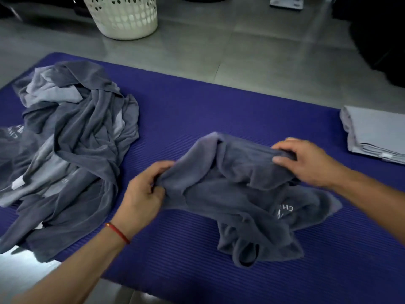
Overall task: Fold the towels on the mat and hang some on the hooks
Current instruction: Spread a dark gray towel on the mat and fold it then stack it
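You hold dark grey towel point(236, 194) mid-mat point(197, 106), crumpled, near front edge. Left hand point(142, 194) pinches left edge; right hand point(306, 161) grips top edge. Step: opening towel out. Next: find corners, spread flat, fold. Unfolded pile point(70, 139) at left end; folded stack point(372, 132) at right end.

White perforated laundry basket point(125, 17) on grey tiled floor point(252, 51)
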